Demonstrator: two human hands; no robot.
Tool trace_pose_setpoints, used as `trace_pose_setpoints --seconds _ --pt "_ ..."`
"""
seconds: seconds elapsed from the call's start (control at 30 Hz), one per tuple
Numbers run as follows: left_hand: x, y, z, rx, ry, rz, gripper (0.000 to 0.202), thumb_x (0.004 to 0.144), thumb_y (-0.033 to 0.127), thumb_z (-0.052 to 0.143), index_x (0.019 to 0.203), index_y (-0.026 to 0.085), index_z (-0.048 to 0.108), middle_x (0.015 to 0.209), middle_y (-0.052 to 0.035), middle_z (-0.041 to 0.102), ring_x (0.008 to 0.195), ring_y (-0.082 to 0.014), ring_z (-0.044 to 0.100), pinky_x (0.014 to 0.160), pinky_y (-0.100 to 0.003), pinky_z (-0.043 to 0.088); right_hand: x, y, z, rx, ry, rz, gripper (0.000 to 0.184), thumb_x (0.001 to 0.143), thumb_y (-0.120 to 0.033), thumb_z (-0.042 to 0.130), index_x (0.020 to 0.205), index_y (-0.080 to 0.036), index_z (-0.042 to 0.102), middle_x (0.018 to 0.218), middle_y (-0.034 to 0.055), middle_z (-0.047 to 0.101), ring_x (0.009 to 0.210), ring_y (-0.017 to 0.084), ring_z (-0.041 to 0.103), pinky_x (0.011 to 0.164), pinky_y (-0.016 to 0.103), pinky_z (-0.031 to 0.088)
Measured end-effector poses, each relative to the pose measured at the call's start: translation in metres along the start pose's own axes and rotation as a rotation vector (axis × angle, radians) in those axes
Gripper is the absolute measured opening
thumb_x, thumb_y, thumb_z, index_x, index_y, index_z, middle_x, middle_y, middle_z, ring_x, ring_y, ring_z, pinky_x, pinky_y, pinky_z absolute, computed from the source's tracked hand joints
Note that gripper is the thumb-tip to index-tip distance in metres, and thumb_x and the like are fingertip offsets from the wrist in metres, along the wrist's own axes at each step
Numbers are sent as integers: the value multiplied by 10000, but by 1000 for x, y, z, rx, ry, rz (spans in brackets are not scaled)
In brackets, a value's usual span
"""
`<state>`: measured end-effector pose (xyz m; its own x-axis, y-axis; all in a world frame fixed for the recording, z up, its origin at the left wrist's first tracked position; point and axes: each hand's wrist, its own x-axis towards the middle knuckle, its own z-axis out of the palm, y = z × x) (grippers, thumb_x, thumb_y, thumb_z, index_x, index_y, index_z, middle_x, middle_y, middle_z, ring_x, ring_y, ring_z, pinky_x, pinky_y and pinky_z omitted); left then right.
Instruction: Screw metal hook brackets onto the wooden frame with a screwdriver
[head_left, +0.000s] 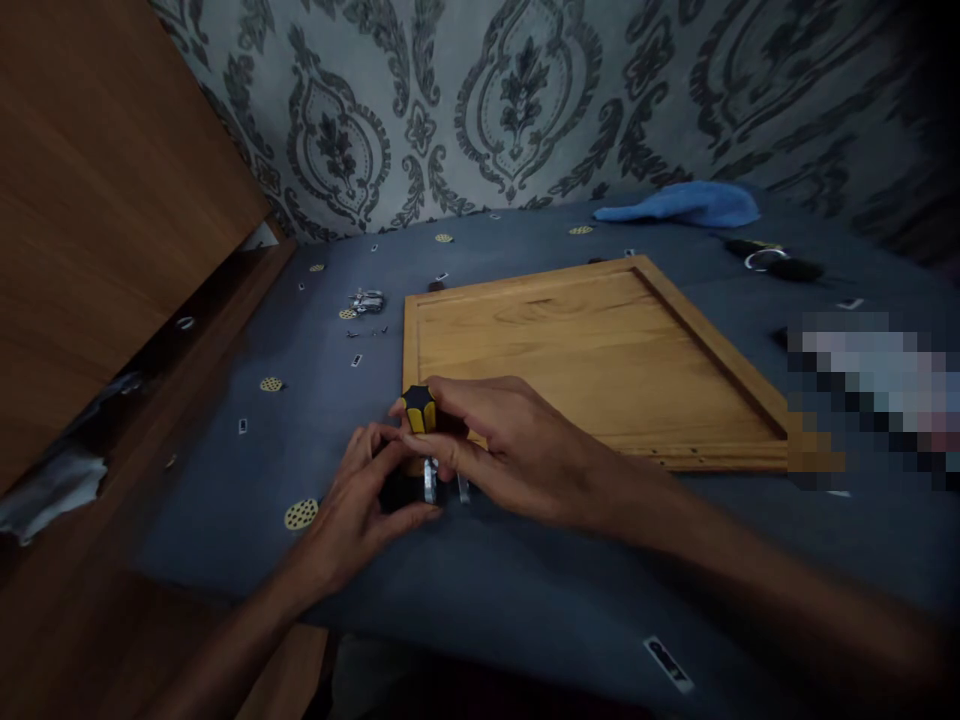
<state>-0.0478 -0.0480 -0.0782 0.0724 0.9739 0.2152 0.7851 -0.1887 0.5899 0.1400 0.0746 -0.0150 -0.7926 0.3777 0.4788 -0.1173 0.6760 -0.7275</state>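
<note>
My right hand [517, 450] is closed round the yellow and black handle of a screwdriver [420, 408], which stands upright over the near left corner of a wooden cabinet door [540, 340]. Below the handle shows a small metal hinge [430, 482] at the door's edge. My left hand [364, 500] is beside it, its thumb and fingers bent round the hinge and the lower part of the screwdriver. The screwdriver's tip is hidden by my fingers. Further back, left of the door, lies another metal hinge [367, 300] with several screws [367, 332] in front of it.
The door lies on a dark blue patterned sheet [225, 520]. A blue cloth [682, 205] and a dark item with a pale ring [769, 260] lie at the back right. A blurred-out object [877, 370] is on the right. Wooden furniture [112, 200] borders the left side.
</note>
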Motion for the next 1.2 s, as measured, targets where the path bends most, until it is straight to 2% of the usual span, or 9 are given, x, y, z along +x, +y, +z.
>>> trace_pose_setpoints --seconds 0.17,0.33,0.4,0.53,0.7,0.87,1.2 --pt "1 -1 1 5 2 23 507 899 432 739 1357 315 556 1244 -53 575 1167 -269 545 1013 -428 498 0 1 0 23 -32 6 197 1024 -196 542 828 -184 525 729 -21 575 632 116 533 574 251 370" --pt "0 -2 1 -2 4 -2 503 890 437 748 1345 316 573 1259 -56 586 1187 -283 545 1037 -463 487 0 2 1 -4 12 -19 304 1016 -221 558 744 -219 422 686 -46 498 603 107 495 555 251 348" --pt "0 -1 1 -3 -4 -20 516 889 435 749 1358 322 564 1280 -57 579 1209 -289 537 1045 -475 481 -1 1 1 -2 23 -16 296 1009 -230 561 741 -218 435 694 -39 512 608 110 506 556 255 361" --pt "0 0 0 -19 -12 -28 461 887 439 750 1298 303 591 1305 -68 560 1230 -293 522 1066 -496 457 -2 0 1 48 109 49 185 999 -249 575 826 -191 546 713 -23 583 616 116 536 571 261 409" --pt "1 2 -1 -58 -22 -42 427 885 448 750 1252 277 617 1232 -72 579 1176 -280 539 1028 -456 478 -2 6 3 29 209 90 173 986 -270 583 834 -192 561 683 -31 593 583 105 520 549 254 403" --pt "1 2 0 -44 -13 -45 439 876 459 758 1251 275 625 1265 -72 579 1197 -283 533 1062 -473 447 -3 7 3 17 154 98 141 993 -260 552 888 -173 586 735 -4 634 594 113 540 553 257 410" --pt "1 1 0 -30 -21 -22 461 887 436 750 1299 278 613 1314 -81 577 1238 -290 521 1055 -460 467 -4 6 6 14 131 91 166 996 -257 563 845 -189 559 727 -3 629 625 126 570 581 256 428"
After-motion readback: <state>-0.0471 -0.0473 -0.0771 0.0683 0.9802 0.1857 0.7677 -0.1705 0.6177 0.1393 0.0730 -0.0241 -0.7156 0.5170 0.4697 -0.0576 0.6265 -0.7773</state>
